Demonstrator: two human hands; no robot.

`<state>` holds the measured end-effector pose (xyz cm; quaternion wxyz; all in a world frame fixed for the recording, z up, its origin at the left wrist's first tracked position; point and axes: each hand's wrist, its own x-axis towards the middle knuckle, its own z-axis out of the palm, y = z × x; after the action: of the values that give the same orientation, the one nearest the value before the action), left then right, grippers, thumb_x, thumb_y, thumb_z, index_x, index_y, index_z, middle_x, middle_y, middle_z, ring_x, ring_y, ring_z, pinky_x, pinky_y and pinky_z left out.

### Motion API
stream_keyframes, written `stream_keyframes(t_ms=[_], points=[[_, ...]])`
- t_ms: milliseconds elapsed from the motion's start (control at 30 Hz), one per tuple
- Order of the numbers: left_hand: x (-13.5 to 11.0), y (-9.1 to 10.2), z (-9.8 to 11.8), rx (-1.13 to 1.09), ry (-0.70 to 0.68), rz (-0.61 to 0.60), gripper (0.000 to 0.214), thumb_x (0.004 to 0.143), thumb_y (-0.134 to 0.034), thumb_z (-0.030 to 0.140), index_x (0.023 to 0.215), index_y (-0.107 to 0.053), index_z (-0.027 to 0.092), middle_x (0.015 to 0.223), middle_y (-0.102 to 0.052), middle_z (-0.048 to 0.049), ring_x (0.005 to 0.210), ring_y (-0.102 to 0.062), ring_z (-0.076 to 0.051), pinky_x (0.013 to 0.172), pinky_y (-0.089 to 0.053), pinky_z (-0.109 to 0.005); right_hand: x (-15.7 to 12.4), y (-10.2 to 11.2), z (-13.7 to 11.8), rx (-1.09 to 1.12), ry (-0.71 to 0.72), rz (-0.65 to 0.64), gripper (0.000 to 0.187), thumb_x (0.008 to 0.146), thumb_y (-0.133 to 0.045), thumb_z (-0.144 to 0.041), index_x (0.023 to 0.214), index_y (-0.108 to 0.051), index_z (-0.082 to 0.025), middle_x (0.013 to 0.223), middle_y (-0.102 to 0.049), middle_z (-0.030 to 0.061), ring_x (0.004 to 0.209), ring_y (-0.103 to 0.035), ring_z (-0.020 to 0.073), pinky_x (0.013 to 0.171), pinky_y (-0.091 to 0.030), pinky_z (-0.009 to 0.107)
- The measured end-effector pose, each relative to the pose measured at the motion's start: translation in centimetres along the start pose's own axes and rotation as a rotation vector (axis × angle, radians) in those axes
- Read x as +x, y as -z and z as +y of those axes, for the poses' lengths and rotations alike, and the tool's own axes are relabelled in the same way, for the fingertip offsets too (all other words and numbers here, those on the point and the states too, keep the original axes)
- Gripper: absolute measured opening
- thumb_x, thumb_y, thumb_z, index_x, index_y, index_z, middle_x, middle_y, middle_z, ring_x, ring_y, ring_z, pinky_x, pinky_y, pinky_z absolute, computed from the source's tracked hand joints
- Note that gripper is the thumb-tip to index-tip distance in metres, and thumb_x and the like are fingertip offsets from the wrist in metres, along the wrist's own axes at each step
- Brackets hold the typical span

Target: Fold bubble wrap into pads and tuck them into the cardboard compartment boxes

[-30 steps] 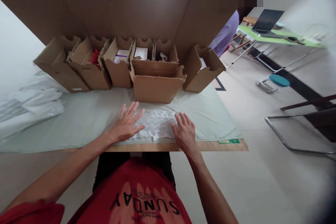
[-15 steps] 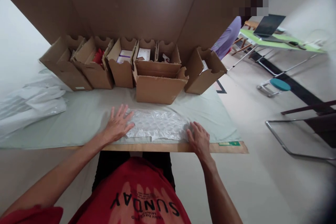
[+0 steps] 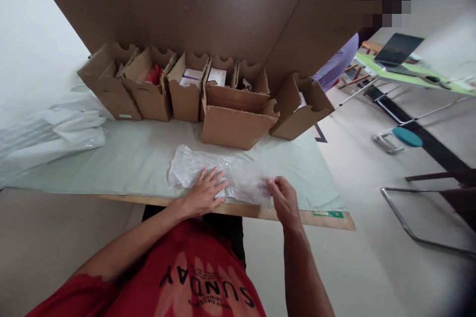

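Note:
A clear bubble-wrap sheet (image 3: 193, 166) lies near the front edge of the table (image 3: 130, 158), which has a pale green cover. My left hand (image 3: 204, 193) rests flat on the middle of the sheet, fingers spread. My right hand (image 3: 283, 199) pinches the sheet's right end with curled fingers. Just behind the sheet stands an open brown cardboard box (image 3: 236, 121).
A row of cardboard bins (image 3: 148, 89) with small items stands at the back before a tall cardboard panel (image 3: 208, 5). Plastic bags (image 3: 55, 131) lie at the left. Another person's purple sleeve (image 3: 336, 62), a green table with a laptop (image 3: 397, 49), a stool (image 3: 403, 137) and chair frames stand at the right.
My left hand slid from the sheet's left end to its middle. My right hand closed on the right end. The sheet's left part has lifted and crumpled. The view shifted left.

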<state>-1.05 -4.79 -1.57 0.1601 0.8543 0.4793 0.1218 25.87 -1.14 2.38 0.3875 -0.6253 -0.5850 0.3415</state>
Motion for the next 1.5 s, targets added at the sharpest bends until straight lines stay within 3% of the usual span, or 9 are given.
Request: stream_keyframes(t_ms=[100,233,467,600,767,933,1100,1267,1500], points=[[0.0,0.3,-0.5,-0.079,-0.07,-0.001,0.051,0.095,-0.06,0.041,0.142,-0.057,0.02,0.16,-0.044,-0.0151,0.154,-0.028,-0.033,0.126,-0.017,-0.058,-0.5,-0.8,-4.5,0.291,-0.038,-0.178,0.036,0.086,-0.066,-0.057,0.08,-0.055,-0.023,0.076,-0.07,0.003,0.064,-0.063,0.0165,0.057,-0.048,0.027],[-0.4,0.2,-0.2,-0.175,-0.134,0.11,0.045,0.09,-0.064,0.037,0.131,-0.064,0.018,0.149,-0.056,-0.017,0.146,-0.042,-0.034,0.12,-0.032,-0.056,0.7,-7.2,-8.5,0.441,0.013,-0.385,0.036,0.08,-0.07,-0.056,0.075,-0.057,-0.023,0.07,-0.067,0.0005,0.058,-0.06,0.0144,0.054,-0.051,0.027],[-6.4,0.3,-0.4,-0.184,-0.008,0.505,0.024,0.095,-0.05,0.017,0.104,-0.071,0.02,0.097,-0.075,-0.0084,0.099,-0.068,-0.024,0.101,-0.052,-0.044,2.3,-15.9,-7.7,0.349,-0.022,-0.619,0.033,0.079,-0.066,-0.053,0.074,-0.058,-0.021,0.062,-0.062,-0.0026,0.05,-0.057,0.0108,0.045,-0.044,0.021],[-7.3,2.0,-1.3,-0.118,0.168,0.731,0.027,0.095,-0.051,0.02,0.114,-0.07,0.019,0.113,-0.071,-0.0123,0.111,-0.063,-0.025,0.102,-0.05,-0.043,2.3,-15.8,-7.9,0.335,0.007,-0.694,0.029,0.084,-0.061,-0.049,0.085,-0.065,-0.02,0.087,-0.072,0.0036,0.058,-0.061,0.0104,0.049,-0.049,0.022],[-4.4,3.1,-2.5,0.012,0.298,0.499,0.025,0.097,-0.054,0.033,0.096,-0.075,0.019,0.104,-0.073,-0.0106,0.104,-0.061,-0.028,0.092,-0.048,-0.045,2.1,-14.3,-8.1,0.37,0.038,-0.64,0.034,0.083,-0.062,-0.05,0.097,-0.066,-0.021,0.098,-0.072,0.0068,0.074,-0.07,0.0175,0.063,-0.058,0.031],[-3.3,2.6,-3.4,0.035,0.352,0.451,0.031,0.097,-0.055,0.034,0.078,-0.075,0.02,0.086,-0.073,-0.0076,0.093,-0.06,-0.027,0.085,-0.044,-0.043,1.7,-9.9,-5.8,0.017,0.13,-0.146,0.039,0.084,-0.062,-0.055,0.1,-0.068,-0.019,0.089,-0.073,0.0075,0.074,-0.067,0.0201,0.071,-0.055,0.035],[-3.4,2.0,-3.3,0.031,0.348,0.468,0.025,0.093,-0.056,0.024,0.075,-0.074,0.021,0.086,-0.073,-0.0069,0.091,-0.061,-0.026,0.086,-0.045,-0.042,1.4,-10.1,-3.5,-0.219,-0.036,-0.254,0.048,0.08,-0.061,-0.066,0.09,-0.065,-0.019,0.071,-0.066,0.0036,0.062,-0.062,0.0197,0.056,-0.043,0.029],[-4.5,2.4,-4.2,0.013,0.546,0.577,0.028,0.089,-0.061,0.032,0.11,-0.071,0.017,0.113,-0.071,-0.0156,0.106,-0.063,-0.032,0.094,-0.048,-0.047,1.2,-13.3,-3.9,-0.3,0.085,-0.199,0.04,0.073,-0.07,-0.057,0.068,-0.045,-0.025,0.056,-0.047,-0.0057,0.054,-0.042,0.0138,0.051,-0.029,0.025],[-4.6,4.9,-6.5,-0.39,0.917,0.452,0.079,0.077,-0.071,0.05,0.141,-0.047,0.01,0.11,-0.074,-0.0175,0.098,-0.071,-0.031,0.084,-0.054,-0.042,0.4,-11.5,-4.1,-0.129,0.109,-0.217,0.04,0.073,-0.065,-0.057,0.071,-0.041,-0.025,0.06,-0.041,-0.0067,0.057,-0.038,0.0128,0.053,-0.031,0.026]])
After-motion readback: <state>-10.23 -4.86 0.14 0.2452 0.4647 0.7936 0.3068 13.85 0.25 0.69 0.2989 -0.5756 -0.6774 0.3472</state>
